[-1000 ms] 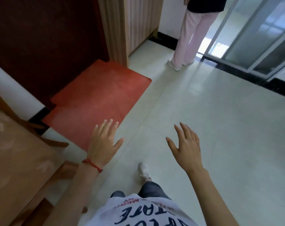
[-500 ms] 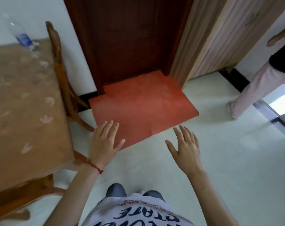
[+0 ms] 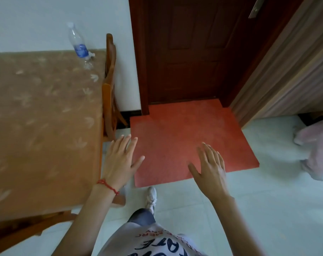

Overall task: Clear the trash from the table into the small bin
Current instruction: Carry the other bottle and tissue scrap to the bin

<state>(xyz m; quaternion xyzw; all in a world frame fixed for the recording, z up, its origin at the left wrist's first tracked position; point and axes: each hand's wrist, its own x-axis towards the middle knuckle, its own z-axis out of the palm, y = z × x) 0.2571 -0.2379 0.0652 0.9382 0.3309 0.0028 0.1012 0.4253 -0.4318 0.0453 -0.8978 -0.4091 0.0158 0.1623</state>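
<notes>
A clear plastic bottle [image 3: 79,45] with a blue label stands at the far right corner of the table [image 3: 37,126], which has a brown leaf-patterned cloth. My left hand [image 3: 120,161] hovers palm down with fingers spread, just off the table's right edge, holding nothing. My right hand [image 3: 209,169] hangs the same way over the near edge of the red mat, fingers straight and empty. No bin shows in this view.
A wooden chair [image 3: 109,85] is tucked against the table's right side. A red mat [image 3: 184,137] lies before a dark wooden door [image 3: 190,52]. Another person's pink-trousered legs [image 3: 313,154] are at the right edge. Pale floor tiles spread right of me.
My view has swung left: the table and the bottle have come into sight and the other person has slid to the right edge. Both hands stay spread and empty.
</notes>
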